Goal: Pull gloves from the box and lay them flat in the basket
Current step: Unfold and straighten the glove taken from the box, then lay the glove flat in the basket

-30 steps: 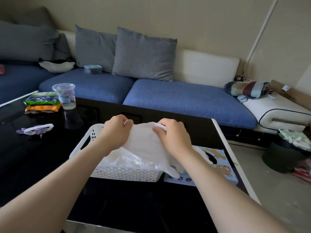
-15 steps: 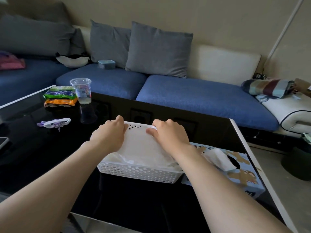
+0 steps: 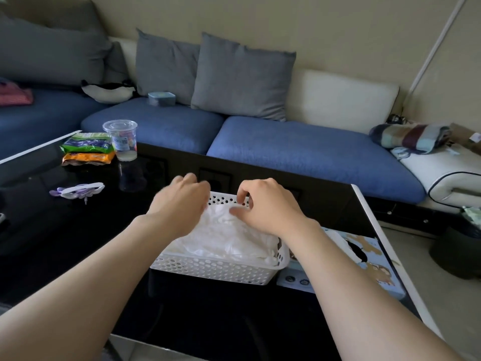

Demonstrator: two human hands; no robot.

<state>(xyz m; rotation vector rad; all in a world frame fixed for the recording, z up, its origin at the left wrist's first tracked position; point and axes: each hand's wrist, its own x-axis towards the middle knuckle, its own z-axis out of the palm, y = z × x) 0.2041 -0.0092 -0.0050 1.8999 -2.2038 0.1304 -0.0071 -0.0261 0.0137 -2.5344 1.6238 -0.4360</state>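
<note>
A white perforated basket [image 3: 216, 269] stands on the black table, holding a pile of thin white gloves [image 3: 229, 238]. My left hand [image 3: 179, 204] hovers over the basket's far left corner, blurred, its fingers loose and holding nothing. My right hand [image 3: 265, 204] is above the far right of the pile; the thumb touches the top glove and the fingers are lifted apart from it. The glove box [image 3: 364, 261], printed with cartoon figures, lies just right of the basket, partly behind my right forearm. A glove [image 3: 335, 234] sticks out of its opening.
A clear plastic cup [image 3: 121, 140], snack packets [image 3: 87, 149] and a small purple-and-white item [image 3: 78, 190] sit on the table's left side. The table's white right edge [image 3: 377, 230] runs close to the box. A blue sofa stands behind, and a dark bin [image 3: 458, 246] is on the floor to the right.
The glove that both hands held spread above the basket now lies on the pile. Both hands have let go, and the left hand is moving.
</note>
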